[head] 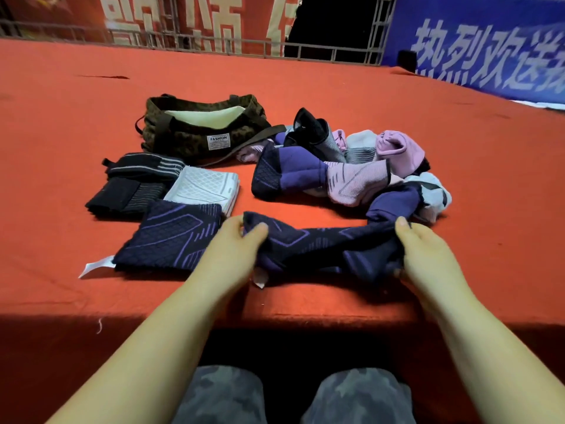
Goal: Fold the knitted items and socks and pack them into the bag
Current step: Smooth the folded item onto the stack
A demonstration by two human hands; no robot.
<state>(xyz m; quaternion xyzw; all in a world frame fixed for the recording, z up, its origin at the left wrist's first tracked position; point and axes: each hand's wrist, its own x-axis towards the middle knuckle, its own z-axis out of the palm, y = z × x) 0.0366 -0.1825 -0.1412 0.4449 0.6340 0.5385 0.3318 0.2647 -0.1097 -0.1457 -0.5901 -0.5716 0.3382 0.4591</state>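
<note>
Hands: left grip [235,249] and right grip [428,255] pinch the ends of a navy knit [321,249] on the tabletop [305,87].
Done: three folded pieces [171,206].
Left: pile [351,166]; bag [201,127] open, apparently unpacked.

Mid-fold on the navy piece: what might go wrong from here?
The navy knit is bunched between the left hand and right hand, so it may fold crooked. Its far end touches the unfolded pile, so pulling might drag pieces along. The folded navy square lies beside the left hand and could get nudged.
</note>
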